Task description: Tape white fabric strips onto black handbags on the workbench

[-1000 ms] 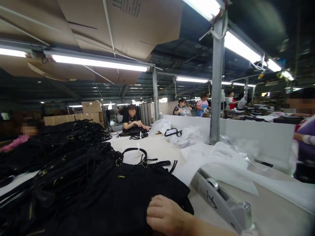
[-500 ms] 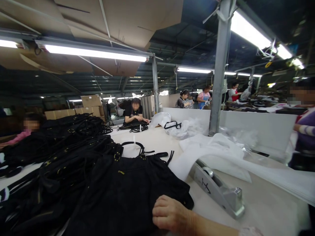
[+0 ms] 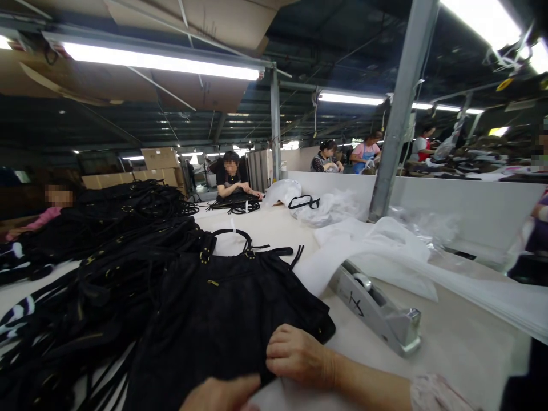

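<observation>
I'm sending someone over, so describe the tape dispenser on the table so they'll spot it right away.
Start at the long white table and the tilted metal post on its right side. In front of that post, beside the black bag, lies the tape dispenser: the only grey metal wedge, marked in black ink.

light source: long white fluorescent tube lamps (image 3: 158, 61) overhead, another row top right (image 3: 483, 20) blown out to pure white
overall: hall dim, roof dark, pale cream worktop (image 3: 454, 342) evenly lit
shadows: soft, short
blacks: flat black fabric handbag (image 3: 222, 319) crushed, texture barely readable
glare: mild sheen on grey metal tape dispenser (image 3: 377, 311)
distortion: wide-angle, grey steel post (image 3: 400, 114) leans, edges stretched
blur: bottom-edge hands soft, right edge smeared, far faces pixelated
</observation>
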Tool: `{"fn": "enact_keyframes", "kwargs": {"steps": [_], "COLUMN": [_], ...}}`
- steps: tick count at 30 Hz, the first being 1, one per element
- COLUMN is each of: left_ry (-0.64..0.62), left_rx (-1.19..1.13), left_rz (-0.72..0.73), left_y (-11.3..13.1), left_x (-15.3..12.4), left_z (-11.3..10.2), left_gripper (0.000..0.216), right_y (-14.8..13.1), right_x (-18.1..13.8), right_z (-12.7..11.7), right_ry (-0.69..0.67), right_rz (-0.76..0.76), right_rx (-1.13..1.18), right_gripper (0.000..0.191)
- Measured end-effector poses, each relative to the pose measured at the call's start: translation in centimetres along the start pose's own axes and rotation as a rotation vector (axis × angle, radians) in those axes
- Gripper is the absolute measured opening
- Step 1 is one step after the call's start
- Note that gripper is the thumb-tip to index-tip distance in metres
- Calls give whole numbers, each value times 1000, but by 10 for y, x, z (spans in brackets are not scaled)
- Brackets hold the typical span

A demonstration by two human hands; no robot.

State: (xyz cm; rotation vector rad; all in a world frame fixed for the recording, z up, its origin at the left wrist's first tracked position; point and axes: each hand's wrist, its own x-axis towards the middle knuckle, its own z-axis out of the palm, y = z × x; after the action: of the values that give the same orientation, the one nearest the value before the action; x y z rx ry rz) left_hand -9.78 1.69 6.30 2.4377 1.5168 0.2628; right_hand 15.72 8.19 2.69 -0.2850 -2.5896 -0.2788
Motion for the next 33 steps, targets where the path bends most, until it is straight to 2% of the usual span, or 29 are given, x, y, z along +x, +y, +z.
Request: {"fn": "enact_keyframes", "kwargs": {"steps": [4,8,10,14,17,20,24,26,28,30,33], "left_ry": [156,183,224,215,152,80,-51,-103,-112,-80,-17], "left_rx": [215,392,446,475,450,462,457,424,383,366,405], "left_rz": [33,88,128,368,428,378,303,288,294,319,421], "left_y": [-33,-54,-53,-42,-34,-25,-15,-13,-14,-17,-24], "left_x": [16,21,18,4,-7,-12,-11,-10,-9,-8,-7], "left_z": [2,20,23,17,13,13,8,3,0,1,13], "left_gripper": [52,54,52,56,73,83,96,98,99,99,90], "right_y": [-1,-7,-11,-18,-23,-27,-30,-31,-32,-35,-40], "right_x": [-3,-6,-7,-9,-9,-9,-8,-8,-11,-18,-32], "right_z": [5,-2,-14,-41,-49,-40,-18,-11,-9,-9,-8], "right_ry": [-6,-71,-137,-268,-302,-244,-117,-93,-64,-19,2], "right_rz": [13,75,76,-22,-112,-181,-177,-115,-41,42,68], "right_rx": [52,121,143,131,79,28,-40,3,144,306,427], "right_gripper": [29,25,30,65,67,55,17,18,18,17,23]}}
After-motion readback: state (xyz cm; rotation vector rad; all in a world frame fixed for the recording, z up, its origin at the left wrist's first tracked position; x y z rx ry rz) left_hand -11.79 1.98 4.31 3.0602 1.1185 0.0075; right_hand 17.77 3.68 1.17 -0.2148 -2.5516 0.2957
